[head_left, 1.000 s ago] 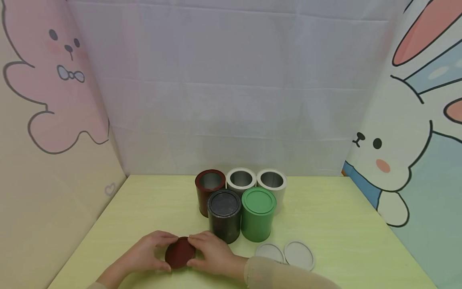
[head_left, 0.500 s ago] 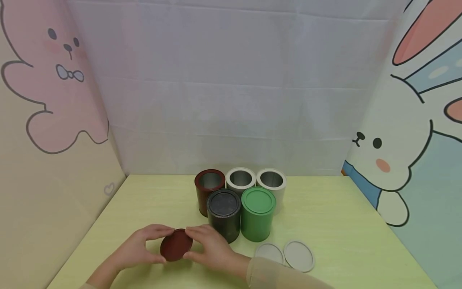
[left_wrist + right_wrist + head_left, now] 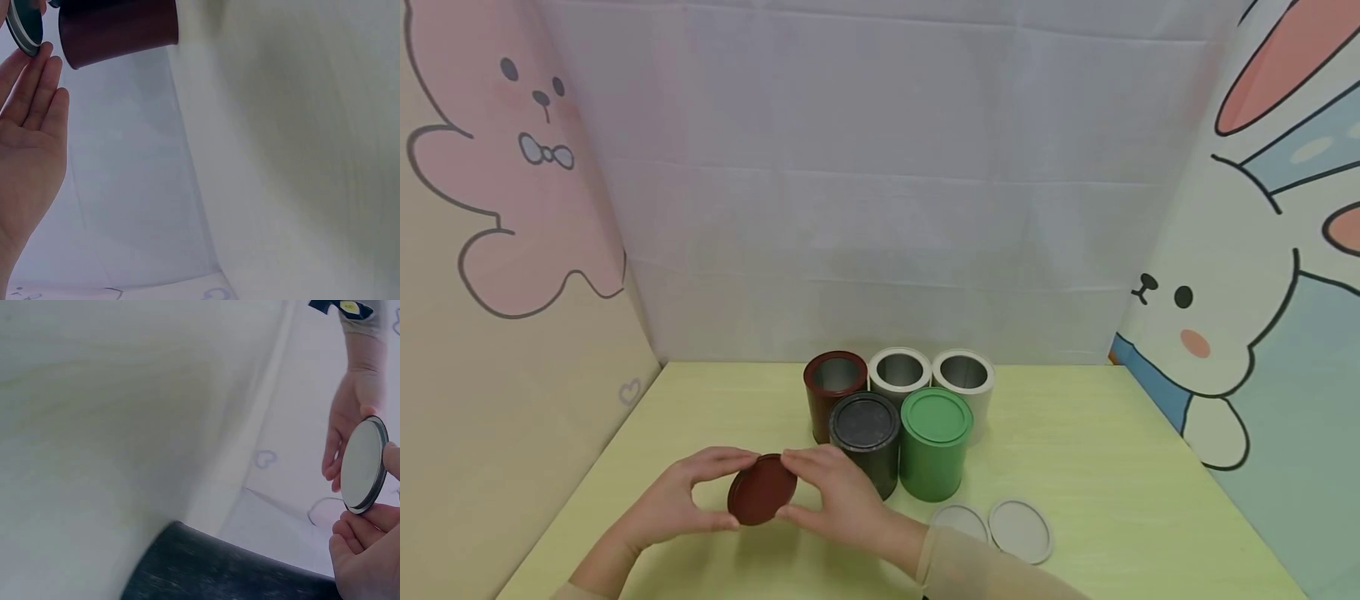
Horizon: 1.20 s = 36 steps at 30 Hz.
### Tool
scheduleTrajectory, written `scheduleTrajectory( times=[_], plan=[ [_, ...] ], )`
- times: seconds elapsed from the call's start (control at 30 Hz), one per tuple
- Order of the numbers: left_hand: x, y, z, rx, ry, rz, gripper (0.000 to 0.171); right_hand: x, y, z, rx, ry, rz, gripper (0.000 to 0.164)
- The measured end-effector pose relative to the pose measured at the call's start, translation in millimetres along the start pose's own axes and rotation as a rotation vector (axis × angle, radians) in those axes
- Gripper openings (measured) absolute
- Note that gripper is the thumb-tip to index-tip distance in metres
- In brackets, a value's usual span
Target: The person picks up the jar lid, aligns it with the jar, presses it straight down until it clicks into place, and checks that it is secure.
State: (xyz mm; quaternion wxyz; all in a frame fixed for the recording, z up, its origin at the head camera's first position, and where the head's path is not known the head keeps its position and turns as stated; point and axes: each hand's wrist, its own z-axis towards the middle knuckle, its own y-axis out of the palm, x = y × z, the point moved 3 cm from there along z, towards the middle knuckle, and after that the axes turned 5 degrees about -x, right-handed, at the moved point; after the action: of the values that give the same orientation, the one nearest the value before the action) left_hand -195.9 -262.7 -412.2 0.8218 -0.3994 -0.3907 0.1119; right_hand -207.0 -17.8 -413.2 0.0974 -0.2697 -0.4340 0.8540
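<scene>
A dark red can lid (image 3: pixel 763 490) is held raised off the table and tilted between both hands. My left hand (image 3: pixel 673 498) pinches its left edge, fingers at the top and thumb at the lower side. From the other side my right hand (image 3: pixel 842 504) grips the lid's right edge in the same way. The right wrist view shows the lid's pale metal underside (image 3: pixel 361 465) with its dark ring. Behind the hands stands the dark red can (image 3: pixel 836 392), its top uncovered, and it also shows in the left wrist view as a dark red wall (image 3: pixel 119 31).
A black can (image 3: pixel 866 442) and a green can (image 3: pixel 936 446), both lidded, stand in front of the red can and two open white cans (image 3: pixel 901 371). Two white lids (image 3: pixel 1021 532) lie on the pale yellow table (image 3: pixel 1120 467) at right, one partly behind the right sleeve.
Both hands have lifted the dark red lid off the table, moving it up and slightly left in the head view. The cans and white lids stay where they were.
</scene>
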Motion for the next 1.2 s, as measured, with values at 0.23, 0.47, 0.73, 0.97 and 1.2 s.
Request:
scheduleTrajectory(
  times=[0.23, 0.47, 0.73, 0.97, 1.2],
  plan=[
    [8.8, -7.9, 17.3, 0.008, 0.028, -0.036, 0.072, -2, -24, 6, 0.033, 0.013, 0.031, 0.061],
    [14.9, -12.3, 31.7, 0.01, 0.047, -0.037, 0.071, -1, -43, 9, 0.058, -0.007, 0.032, 0.062],
    [26.0, -15.3, 54.2, 0.061, 0.072, -0.041, 0.073, 8, -67, 10, 0.113, -0.085, 0.048, 0.062],
    [29.3, -10.4, 69.9, 0.091, 0.026, -0.025, 0.071, 24, -77, 8, 0.12, -0.075, 0.072, 0.063],
    [26.4, -4.3, 82.7, 0.097, -0.023, -0.025, 0.068, 39, -81, 7, 0.132, -0.059, 0.09, 0.061]
  ],
)
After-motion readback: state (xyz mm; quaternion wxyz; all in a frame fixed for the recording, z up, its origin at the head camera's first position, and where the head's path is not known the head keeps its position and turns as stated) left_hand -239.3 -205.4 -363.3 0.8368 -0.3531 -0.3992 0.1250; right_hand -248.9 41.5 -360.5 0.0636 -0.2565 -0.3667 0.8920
